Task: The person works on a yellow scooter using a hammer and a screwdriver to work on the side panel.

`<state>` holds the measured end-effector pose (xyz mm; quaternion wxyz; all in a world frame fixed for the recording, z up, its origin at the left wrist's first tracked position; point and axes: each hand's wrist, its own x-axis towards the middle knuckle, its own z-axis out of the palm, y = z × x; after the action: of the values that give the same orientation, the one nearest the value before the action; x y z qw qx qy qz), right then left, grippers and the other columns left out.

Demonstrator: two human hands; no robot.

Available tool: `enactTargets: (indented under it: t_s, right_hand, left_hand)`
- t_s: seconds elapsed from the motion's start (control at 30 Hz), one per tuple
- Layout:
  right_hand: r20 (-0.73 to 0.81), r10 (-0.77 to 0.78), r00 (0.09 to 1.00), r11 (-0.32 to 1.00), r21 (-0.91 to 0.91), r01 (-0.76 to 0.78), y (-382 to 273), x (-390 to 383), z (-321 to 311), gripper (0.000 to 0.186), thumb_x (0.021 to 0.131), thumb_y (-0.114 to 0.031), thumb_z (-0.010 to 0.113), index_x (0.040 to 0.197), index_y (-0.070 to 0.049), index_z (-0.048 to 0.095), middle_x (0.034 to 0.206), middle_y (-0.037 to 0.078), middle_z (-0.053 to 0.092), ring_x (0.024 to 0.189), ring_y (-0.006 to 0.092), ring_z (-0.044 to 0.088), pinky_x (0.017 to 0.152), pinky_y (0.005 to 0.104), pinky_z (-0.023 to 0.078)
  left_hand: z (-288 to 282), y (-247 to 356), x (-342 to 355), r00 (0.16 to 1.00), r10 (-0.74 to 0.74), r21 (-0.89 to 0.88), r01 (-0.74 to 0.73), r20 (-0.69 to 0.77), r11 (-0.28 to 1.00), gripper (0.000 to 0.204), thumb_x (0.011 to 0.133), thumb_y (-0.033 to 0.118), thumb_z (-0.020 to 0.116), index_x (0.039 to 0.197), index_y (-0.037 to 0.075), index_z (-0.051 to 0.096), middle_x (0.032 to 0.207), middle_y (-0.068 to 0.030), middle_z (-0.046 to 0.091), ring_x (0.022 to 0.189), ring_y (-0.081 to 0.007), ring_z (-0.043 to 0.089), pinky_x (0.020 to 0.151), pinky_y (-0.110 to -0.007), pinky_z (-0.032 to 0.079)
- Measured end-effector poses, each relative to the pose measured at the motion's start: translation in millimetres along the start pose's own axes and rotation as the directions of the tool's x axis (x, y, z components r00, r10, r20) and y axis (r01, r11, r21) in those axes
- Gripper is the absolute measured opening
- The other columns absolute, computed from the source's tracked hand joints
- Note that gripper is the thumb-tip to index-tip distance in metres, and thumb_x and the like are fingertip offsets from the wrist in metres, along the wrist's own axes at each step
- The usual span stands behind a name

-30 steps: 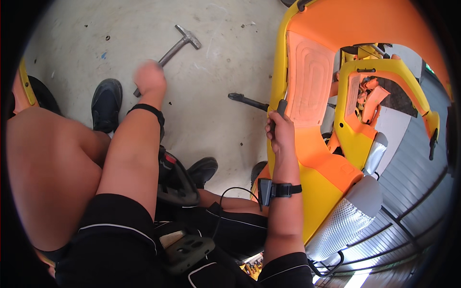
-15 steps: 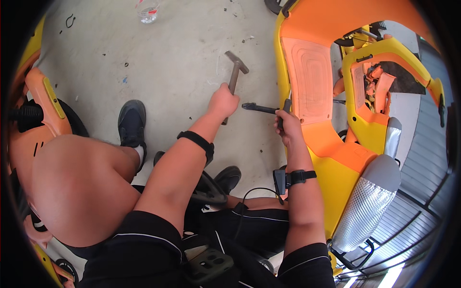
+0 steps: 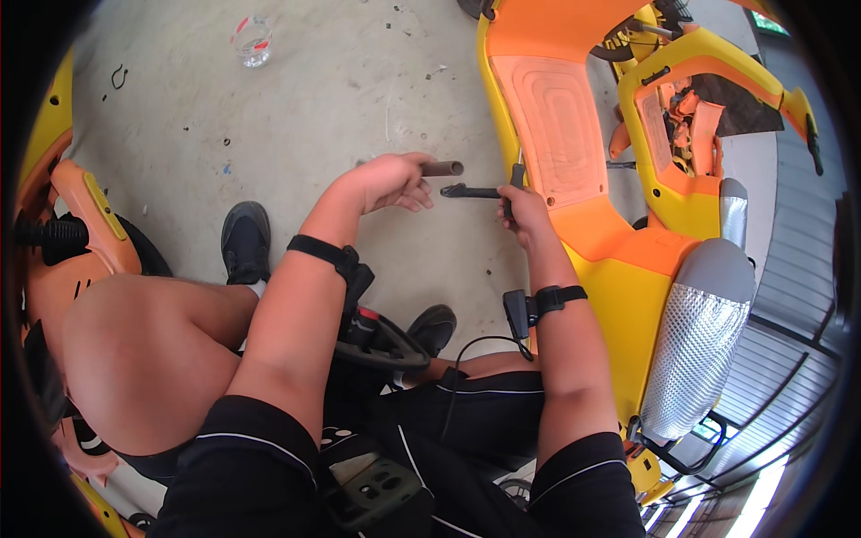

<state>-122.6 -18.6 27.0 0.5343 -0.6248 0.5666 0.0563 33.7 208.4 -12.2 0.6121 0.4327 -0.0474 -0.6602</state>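
Left hand [image 3: 395,182] held out over the concrete floor [image 3: 314,117], lower fingers loosely spread; hammer [image 3: 443,168] carried at its upper fingers, the round end of the dark handle pointed right. Hammer head mostly hidden by the hand; whether the handle is firmly pinched cannot be told. Right hand [image 3: 523,213] wrapped round the dark grip of a screwdriver [image 3: 517,177], slim shank directed far, along the left edge of the near scooter [image 3: 614,296], orange and yellow; contact of the tip cannot be made out. A black bar [image 3: 473,192] with a shaped end is seen just left of the right hand, its other end covered by the fingers. Ridged orange footboard [image 3: 552,125] set just right of the screwdriver; silver textured seat [image 3: 695,359] noted at the near right. Another yellow-and-orange scooter [image 3: 691,58] placed farther right, orange pieces [image 3: 695,117] seen through its frame. Part of a third machine [image 3: 85,224] cut off at the left rim. Clear cup [image 3: 255,45] with red marks left on the floor, far left, well apart from both hands.
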Motion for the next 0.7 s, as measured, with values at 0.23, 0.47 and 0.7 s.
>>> enactTargets:
  t_s: [0.23, 0.47, 0.7]
  right_hand:
    - [-0.011, 0.038, 0.999, 0.999, -0.023, -0.038, -3.6, -1.6, 7.0, 0.013, 0.088, -0.018, 0.064, 0.087, -0.008, 0.056, 0.070, 0.002, 0.057, 0.058, 0.0141, 0.056, 0.047, 0.0277, 0.041]
    - [-0.008, 0.066, 0.998, 0.997, -0.043, -0.066, -4.5, 2.7, 8.7, 0.013, 0.089, -0.019, 0.064, 0.089, -0.008, 0.056, 0.072, 0.002, 0.057, 0.058, 0.0142, 0.056, 0.047, 0.0277, 0.040]
    - [-0.003, 0.072, 0.997, 0.997, -0.021, -0.072, -6.3, -1.8, 12.1, 0.015, 0.088, -0.020, 0.062, 0.090, -0.008, 0.055, 0.072, 0.002, 0.058, 0.058, 0.0145, 0.056, 0.046, 0.0286, 0.040]
  left_hand:
    - [-7.7, -39.9, 18.2, 0.655, 0.364, 0.482, 0.001, -0.663, 0.876, 0.047, 0.081, 0.023, 0.062, 0.125, 0.007, 0.055, 0.090, -0.0141, 0.065, 0.084, -0.0298, 0.065, 0.075, -0.043, 0.051]
    - [-35.1, -61.1, 33.0, 0.167, 0.484, 0.496, 0.037, -0.859, 0.867, 0.042, 0.089, 0.023, 0.055, 0.117, -0.006, 0.048, 0.106, -0.0231, 0.060, 0.097, -0.0414, 0.060, 0.087, -0.047, 0.047]
    - [-51.9, -46.9, 36.0, 0.179, 0.122, 0.045, -0.384, -0.976, 0.922, 0.043, 0.088, 0.024, 0.055, 0.116, -0.006, 0.043, 0.102, -0.0216, 0.062, 0.091, -0.0322, 0.062, 0.083, -0.041, 0.047]
